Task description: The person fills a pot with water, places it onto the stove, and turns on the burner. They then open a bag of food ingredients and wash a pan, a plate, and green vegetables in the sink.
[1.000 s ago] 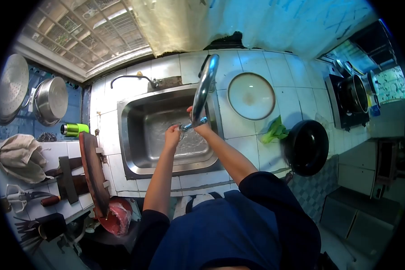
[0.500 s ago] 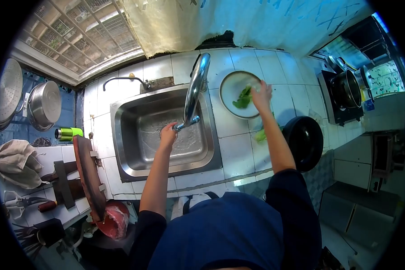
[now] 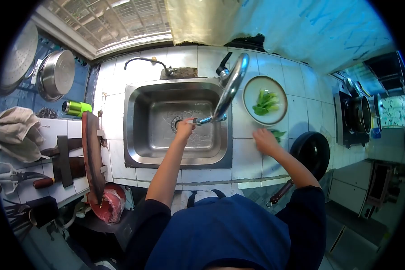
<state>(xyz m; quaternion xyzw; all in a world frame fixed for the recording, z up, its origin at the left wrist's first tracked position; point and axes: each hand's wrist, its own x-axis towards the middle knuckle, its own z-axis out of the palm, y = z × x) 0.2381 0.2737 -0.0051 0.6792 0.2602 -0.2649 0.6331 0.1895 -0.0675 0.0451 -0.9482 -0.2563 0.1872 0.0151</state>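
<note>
Over the sink [image 3: 137, 153], my left hand [image 3: 185, 129] is closed around the end of the chrome faucet spout [image 3: 234, 85]. Water shows on the sink floor. My right hand [image 3: 266, 141] is low over the tiled counter, just in front of the plate and beside some loose leafy greens [image 3: 277, 134]. Its fingers are partly hidden and blurred, so I cannot make out whether it grips a leaf. A round, pale plate [image 3: 252, 100] with a dark rim stands right of the faucet, with leafy greens [image 3: 266, 102] lying on it.
A black frying pan [image 3: 309, 155] sits at right, its handle past the counter edge. Farther right, a pot [image 3: 360, 114] stands on the stove. At left are a wooden cutting board [image 3: 92, 153], knives [image 3: 69, 168], a cloth [image 3: 17, 135], a green bottle [image 3: 78, 108] and metal pots [image 3: 58, 74].
My right hand has moved from the plate's edge to the counter in front of it. More of the greens on the plate show now. My left hand stays at the spout; the view has shifted.
</note>
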